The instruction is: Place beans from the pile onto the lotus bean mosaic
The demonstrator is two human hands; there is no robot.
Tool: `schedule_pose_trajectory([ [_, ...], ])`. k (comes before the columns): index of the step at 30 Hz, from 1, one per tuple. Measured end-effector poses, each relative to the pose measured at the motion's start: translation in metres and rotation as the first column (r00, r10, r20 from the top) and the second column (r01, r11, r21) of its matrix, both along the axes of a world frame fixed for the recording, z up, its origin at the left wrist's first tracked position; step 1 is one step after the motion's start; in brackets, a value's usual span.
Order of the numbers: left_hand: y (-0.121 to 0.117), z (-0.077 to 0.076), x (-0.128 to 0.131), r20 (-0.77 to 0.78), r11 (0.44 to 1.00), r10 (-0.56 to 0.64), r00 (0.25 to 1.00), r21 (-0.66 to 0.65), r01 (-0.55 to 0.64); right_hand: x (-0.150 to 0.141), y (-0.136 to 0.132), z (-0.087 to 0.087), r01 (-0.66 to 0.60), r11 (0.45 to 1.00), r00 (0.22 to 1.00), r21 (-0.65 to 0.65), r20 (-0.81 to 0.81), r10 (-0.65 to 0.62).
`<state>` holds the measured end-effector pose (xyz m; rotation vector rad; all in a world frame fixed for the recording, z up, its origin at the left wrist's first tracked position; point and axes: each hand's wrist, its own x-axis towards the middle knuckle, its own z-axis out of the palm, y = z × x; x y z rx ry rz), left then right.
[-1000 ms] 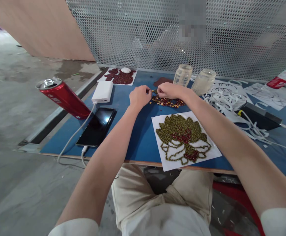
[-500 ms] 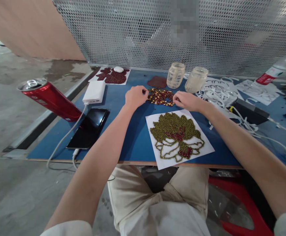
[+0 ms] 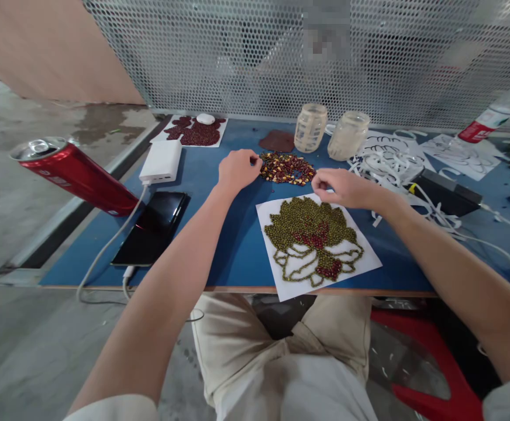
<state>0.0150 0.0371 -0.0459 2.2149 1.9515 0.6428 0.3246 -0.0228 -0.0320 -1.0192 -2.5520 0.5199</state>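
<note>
A white sheet (image 3: 369,264) with a lotus picture made of green and red beans (image 3: 312,234) lies on the blue table (image 3: 237,245) in front of me. Behind it is a loose pile of mixed beans (image 3: 286,168). My left hand (image 3: 237,169) rests at the pile's left edge, fingers curled and pinched. My right hand (image 3: 340,187) hovers over the sheet's upper right corner, fingertips pinched together; whatever sits between them is too small to see.
A red can (image 3: 71,172) stands at the left edge, beside a white power bank (image 3: 161,162) cabled to a black phone (image 3: 152,228). Two glass jars (image 3: 310,127) stand behind the pile. Paper cut-outs and cables (image 3: 395,166) cover the right. A perforated metal screen (image 3: 255,58) closes the back.
My right hand has left the bean pile and come back toward me, over the sheet's corner. My left hand has stayed at the pile.
</note>
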Motion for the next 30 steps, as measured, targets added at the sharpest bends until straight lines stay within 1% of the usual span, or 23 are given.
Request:
schedule_pose_trajectory([
  [1,-0.001,0.0,0.0,-0.008,1.0,-0.001,1.0,0.001,0.001,-0.004,-0.013,0.006,-0.068,0.996,0.998,-0.063,-0.002,0.068],
  [2,-0.001,0.001,0.001,-0.015,1.0,-0.001,1.0,0.006,0.001,-0.009,-0.026,0.01,-0.108,0.99,0.994,-0.094,-0.004,0.108],
  [5,-0.001,0.0,0.001,-0.023,1.0,0.009,1.0,0.022,-0.008,-0.025,-0.054,0.015,-0.184,0.975,0.983,-0.124,-0.024,0.183],
  [6,-0.001,0.0,0.001,-0.023,1.0,0.013,1.0,0.022,-0.013,-0.03,-0.06,0.013,-0.214,0.971,0.977,-0.104,-0.037,0.212],
  [8,-0.001,-0.001,0.002,-0.027,1.0,0.016,1.0,0.007,-0.015,-0.04,-0.067,0.007,-0.288,0.957,0.957,-0.018,-0.052,0.287],
  [11,-0.002,0.0,0.005,-0.055,1.0,0.002,0.999,-0.016,-0.003,-0.05,-0.071,-0.003,-0.371,0.921,0.927,0.116,-0.019,0.375],
  [15,-0.003,0.002,0.006,-0.079,1.0,0.004,0.997,-0.014,-0.005,-0.056,-0.072,-0.011,-0.404,0.902,0.915,0.153,0.046,0.401],
  [20,-0.002,0.003,0.005,-0.063,1.0,0.014,0.998,-0.014,-0.014,-0.056,-0.073,-0.014,-0.455,0.868,0.891,0.198,0.114,0.44],
  [24,-0.003,0.003,0.005,-0.069,1.0,0.018,0.997,-0.01,-0.019,-0.052,-0.07,-0.01,-0.423,0.887,0.906,0.184,0.089,0.414],
  [28,-0.004,0.004,0.006,-0.072,1.0,0.027,0.997,-0.008,-0.027,-0.049,-0.068,-0.008,-0.386,0.916,0.922,0.107,0.018,0.387],
  [30,-0.003,0.004,0.006,-0.078,1.0,0.027,0.997,-0.006,-0.028,-0.05,-0.068,-0.007,-0.379,0.922,0.925,0.077,0.006,0.38],
])
